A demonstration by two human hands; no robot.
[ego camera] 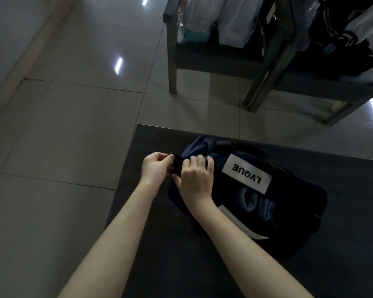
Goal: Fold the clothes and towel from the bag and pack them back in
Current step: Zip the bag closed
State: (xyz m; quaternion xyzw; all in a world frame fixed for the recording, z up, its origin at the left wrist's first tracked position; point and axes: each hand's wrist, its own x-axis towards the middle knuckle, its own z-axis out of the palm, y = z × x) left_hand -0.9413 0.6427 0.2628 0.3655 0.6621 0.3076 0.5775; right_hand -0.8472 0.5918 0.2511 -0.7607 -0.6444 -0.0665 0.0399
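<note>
A dark navy duffel bag (278, 203) with a white "LVQUE" label (247, 176) lies on a dark table (342, 244). Blue cloth (256, 204) shows through its opening. At the bag's left end, my left hand (155, 168) pinches a small black strap or buckle piece (177, 165). My right hand (195, 177) grips the bag's end fabric right beside it, fingers curled over the cloth. Both forearms reach in from the bottom edge.
Glossy tiled floor (73, 125) spreads to the left and behind the table. Two dark-framed chairs (213, 59) stand at the back, loaded with white and dark garments (342, 24). The table's left edge runs just below my left hand.
</note>
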